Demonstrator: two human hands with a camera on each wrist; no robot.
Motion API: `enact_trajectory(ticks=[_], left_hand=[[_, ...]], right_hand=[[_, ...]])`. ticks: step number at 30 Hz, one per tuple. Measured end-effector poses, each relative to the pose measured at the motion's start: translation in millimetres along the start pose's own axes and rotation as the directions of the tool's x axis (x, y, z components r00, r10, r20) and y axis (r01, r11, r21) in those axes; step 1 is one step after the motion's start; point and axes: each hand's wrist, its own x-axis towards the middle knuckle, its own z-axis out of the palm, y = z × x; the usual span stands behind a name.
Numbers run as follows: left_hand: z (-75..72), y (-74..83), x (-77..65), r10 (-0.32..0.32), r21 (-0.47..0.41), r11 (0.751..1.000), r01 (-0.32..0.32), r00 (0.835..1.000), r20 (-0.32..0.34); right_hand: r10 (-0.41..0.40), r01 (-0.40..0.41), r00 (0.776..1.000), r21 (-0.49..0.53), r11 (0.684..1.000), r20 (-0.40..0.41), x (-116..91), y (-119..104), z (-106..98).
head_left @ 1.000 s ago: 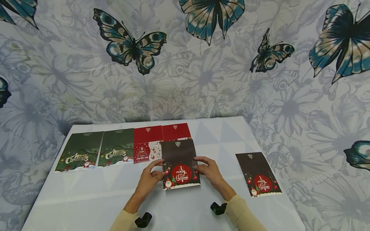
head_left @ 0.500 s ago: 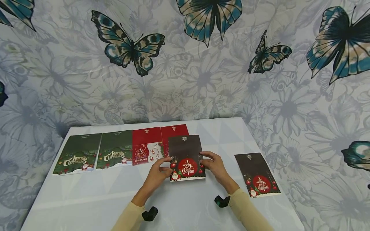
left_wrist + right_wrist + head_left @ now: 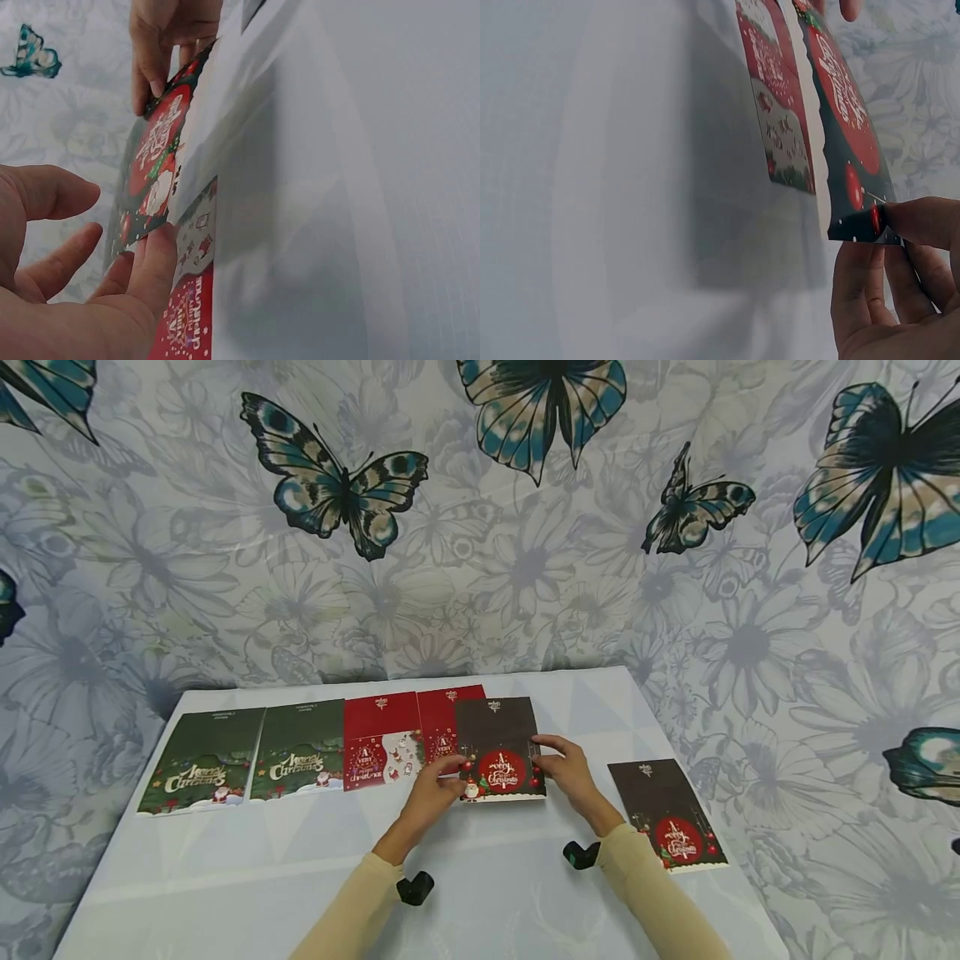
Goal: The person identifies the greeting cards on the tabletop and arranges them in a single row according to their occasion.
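Observation:
My left hand (image 3: 431, 797) and right hand (image 3: 573, 777) hold a dark Christmas card (image 3: 495, 735) between them by its left and right side edges. A red circle with white lettering fills its lower half. In the right wrist view, the right thumb (image 3: 926, 221) lies on the printed face while the other fingers are behind the card. The left fingertips are at the lower corner of the card (image 3: 157, 150) in the left wrist view. Held above the table, the card overlaps the right-hand red card (image 3: 435, 718) in the head view, hiding part of it.
Left of that lies another red card (image 3: 381, 714), then two green Christmas cards (image 3: 298, 735) in the same row. A matching dark card (image 3: 648, 789) lies apart on the right, partly behind the right sleeve (image 3: 652, 885). A butterfly-patterned cloth (image 3: 525, 568) rises behind the white table (image 3: 495, 885).
Both hands have carried the dark card away from the body and to the right. More of the right-hand red card's lower left now shows. The cards on the table stay put.

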Motion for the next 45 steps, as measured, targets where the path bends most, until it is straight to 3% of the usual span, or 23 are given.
enact_trajectory(ticks=[12, 28, 34, 45], left_hand=[[19.6, -1.8, 21.8, -0.032, -0.013, 0.999, 0.032, 0.999, 0.043], [48.3, -5.1, 43.1, -0.02, -0.076, 0.997, 0.022, 1.0, 0.017], [51.5, -2.3, 49.5, -0.033, -0.05, 0.998, 0.034, 0.999, 0.018], [64.3, 4.8, 60.3, -0.095, -0.114, 0.988, 0.101, 0.994, 0.056]], right_hand=[[-0.019, 0.02, 1.0, -0.12, 0.993, 0.016, 15.0, 2.0, -21.1], [0.015, -0.022, 0.99, -0.048, 0.999, -0.141, 35.7, 12.6, -36.3], [0.022, -0.035, 0.985, -0.075, 0.997, -0.169, 45.5, 19.6, -39.6], [0.059, -0.089, 0.98, -0.152, 0.984, -0.19, 54.3, 17.1, -46.2]])
